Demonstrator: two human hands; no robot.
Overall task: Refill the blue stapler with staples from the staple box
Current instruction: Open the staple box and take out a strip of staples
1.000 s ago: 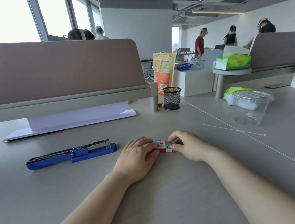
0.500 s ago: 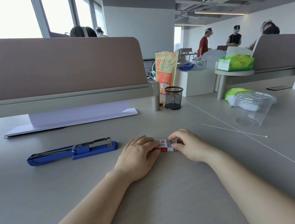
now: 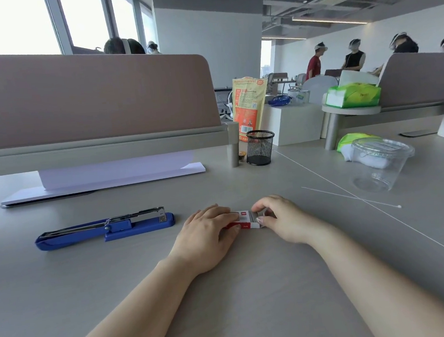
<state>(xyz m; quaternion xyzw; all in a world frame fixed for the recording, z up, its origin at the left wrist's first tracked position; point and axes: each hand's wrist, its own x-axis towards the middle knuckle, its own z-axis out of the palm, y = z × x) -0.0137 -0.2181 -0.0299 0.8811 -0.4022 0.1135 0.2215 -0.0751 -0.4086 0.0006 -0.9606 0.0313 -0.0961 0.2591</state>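
I could read no wording; the staple box (image 3: pixel 245 219) bore a small red label, illegible; the orange pouch (image 3: pixel 249 105) carried print and a barcode, too small to decipher.

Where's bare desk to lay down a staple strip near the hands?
Free: the wide patch in front of the blue stapler, left of the left hand, and the strip between staple box and mesh cup. Crowded: right side, with the clear tub and swab close beyond the right hand.

Bright window glare – soft shadows, warped edges.
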